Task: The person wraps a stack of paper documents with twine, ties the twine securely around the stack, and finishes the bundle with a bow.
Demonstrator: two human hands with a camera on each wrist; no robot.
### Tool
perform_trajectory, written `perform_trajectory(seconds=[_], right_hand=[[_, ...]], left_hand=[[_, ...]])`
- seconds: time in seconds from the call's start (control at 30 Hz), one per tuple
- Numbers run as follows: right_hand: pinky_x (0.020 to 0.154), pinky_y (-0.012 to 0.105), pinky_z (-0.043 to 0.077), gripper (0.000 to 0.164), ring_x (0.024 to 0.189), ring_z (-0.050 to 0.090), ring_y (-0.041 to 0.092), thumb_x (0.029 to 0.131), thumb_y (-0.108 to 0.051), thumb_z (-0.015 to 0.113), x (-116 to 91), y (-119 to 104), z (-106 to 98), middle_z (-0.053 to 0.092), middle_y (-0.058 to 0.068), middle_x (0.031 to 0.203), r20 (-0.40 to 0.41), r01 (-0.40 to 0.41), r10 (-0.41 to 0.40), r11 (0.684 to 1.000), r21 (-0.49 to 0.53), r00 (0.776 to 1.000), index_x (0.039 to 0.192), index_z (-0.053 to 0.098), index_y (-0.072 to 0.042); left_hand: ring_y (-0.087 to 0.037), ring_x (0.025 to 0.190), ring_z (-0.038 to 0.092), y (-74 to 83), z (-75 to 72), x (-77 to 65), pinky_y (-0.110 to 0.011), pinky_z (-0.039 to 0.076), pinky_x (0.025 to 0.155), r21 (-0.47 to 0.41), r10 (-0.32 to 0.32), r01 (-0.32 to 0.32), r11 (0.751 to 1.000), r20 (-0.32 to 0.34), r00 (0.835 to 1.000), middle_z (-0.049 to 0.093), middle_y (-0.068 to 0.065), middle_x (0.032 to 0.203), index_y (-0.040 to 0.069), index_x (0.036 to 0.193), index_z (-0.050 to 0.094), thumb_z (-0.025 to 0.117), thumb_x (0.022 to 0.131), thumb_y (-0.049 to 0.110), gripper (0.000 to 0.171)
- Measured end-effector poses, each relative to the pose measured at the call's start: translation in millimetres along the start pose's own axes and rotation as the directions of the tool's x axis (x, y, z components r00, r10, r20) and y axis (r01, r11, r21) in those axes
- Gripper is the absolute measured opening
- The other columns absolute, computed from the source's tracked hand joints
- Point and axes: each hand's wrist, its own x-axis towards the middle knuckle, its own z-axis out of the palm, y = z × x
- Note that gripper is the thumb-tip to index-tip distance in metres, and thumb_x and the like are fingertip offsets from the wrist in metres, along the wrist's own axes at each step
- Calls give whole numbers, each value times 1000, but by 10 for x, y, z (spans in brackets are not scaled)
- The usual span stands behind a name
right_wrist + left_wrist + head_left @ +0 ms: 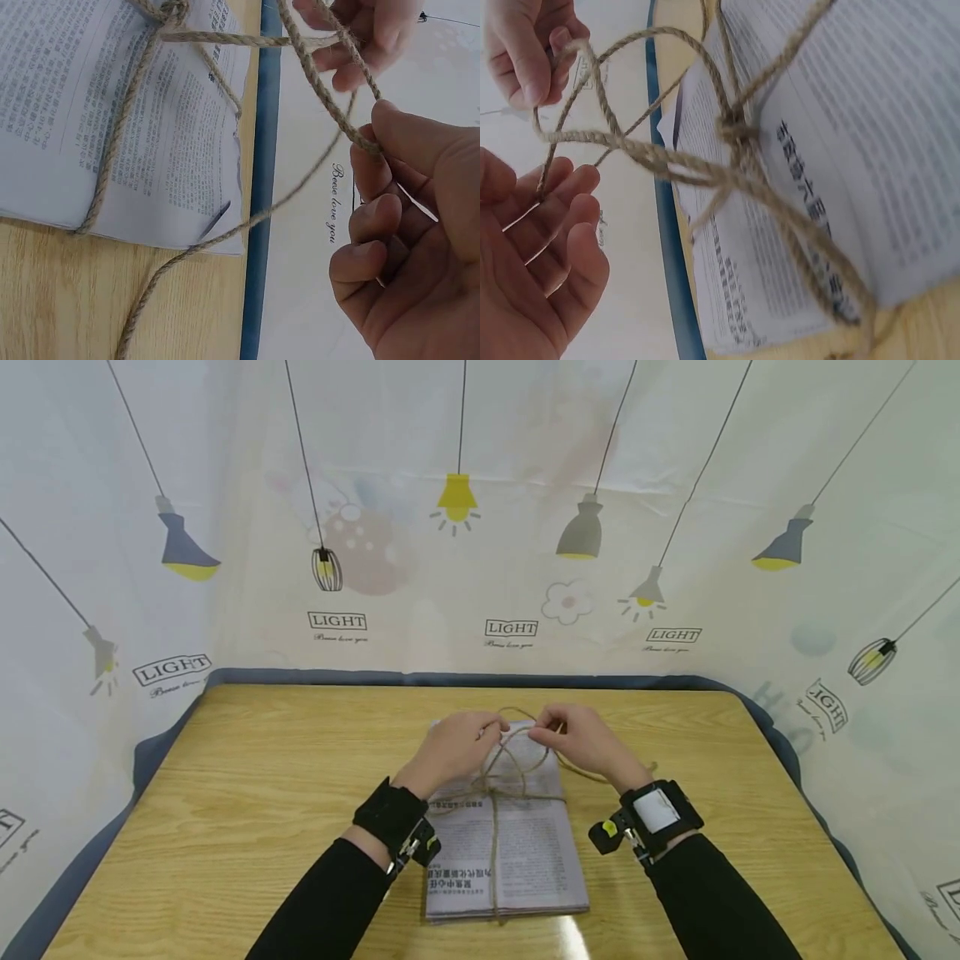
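A stack of newspapers (536,860) lies on the table, bound crosswise with brown twine (494,852). A knot (736,129) sits on top where the strands cross, and loose loops rise from it. Over the far end of the stack, my left hand (459,745) holds a strand of the twine at its fingertips. Beside it on the right, my right hand (583,742) pinches a loop between thumb and forefinger, which shows closely in the right wrist view. The two hands are a short gap apart, with twine crossing between them.
A loose tail of twine (154,281) runs off the stack onto the wooden table (247,827). Behind the table's far edge hangs a pale cloth (420,635) printed with lamps. Each wrist wears a black strap with a small camera (429,843).
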Motion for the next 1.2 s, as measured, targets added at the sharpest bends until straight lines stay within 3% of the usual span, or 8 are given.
perform_trajectory(seconds=[0.13,0.33,0.43,0.57,0.63,0.9,1.07,1.2], right_hand=[[62,34,44,15,68,53,18,94,-25,62,0,43,8,61,1,78,-19,-8,7,1000,-13,1000,85,65,-13],[62,35,45,14,69,54,19,95,-27,61,-17,70,-3,61,1,79,-5,-20,20,1000,-6,1000,86,64,-17],[61,35,45,16,69,54,19,94,-28,61,-28,77,-11,61,2,79,-6,-24,24,1000,-4,1000,85,64,-15],[61,35,45,17,70,54,20,94,-27,62,-37,86,-17,62,5,81,-12,-40,40,999,2,999,86,64,-11],[62,35,45,18,71,54,21,94,-27,62,-40,97,-16,62,5,80,-17,-40,40,999,0,999,87,64,-10],[63,35,45,16,71,54,21,93,-25,63,-41,130,-2,60,1,78,-42,-20,21,1000,1,999,85,64,-12],[62,35,45,17,70,54,19,93,-26,63,-40,143,8,61,1,79,-50,-31,31,1000,-3,998,86,64,-11],[63,35,45,18,70,53,19,93,-26,63,-37,144,9,61,1,80,-65,-34,33,999,-15,997,87,65,-10]], left_hand=[[-11,88,58,-65,-57,-46,-32,48,77,103,-11,9,995,12,1000,67,4,109,22,116,65,43,99,21,28],[-10,80,56,-144,-128,-132,-29,48,66,246,78,-63,967,-52,996,63,3,100,22,105,70,58,96,24,15],[-14,97,56,-176,-158,-170,-29,50,71,306,121,-93,947,-75,990,60,-1,112,23,100,72,61,94,28,14],[-16,106,57,-227,-200,-200,-34,48,89,290,187,-157,944,-81,979,66,2,110,20,95,72,63,93,26,11],[-13,96,60,-249,-230,-217,-35,48,88,247,204,-181,952,-68,977,69,4,99,19,97,70,62,94,23,10],[-8,55,44,-285,-357,-316,-25,35,52,92,112,-106,990,-59,992,55,5,68,17,109,61,52,98,20,14],[-10,50,34,-277,-443,-354,-24,25,49,165,96,-82,983,-74,993,44,5,59,17,107,62,52,98,24,15],[-9,51,40,-251,-513,-386,-25,30,49,243,65,-54,969,-40,997,50,6,62,18,102,64,54,97,27,14]])
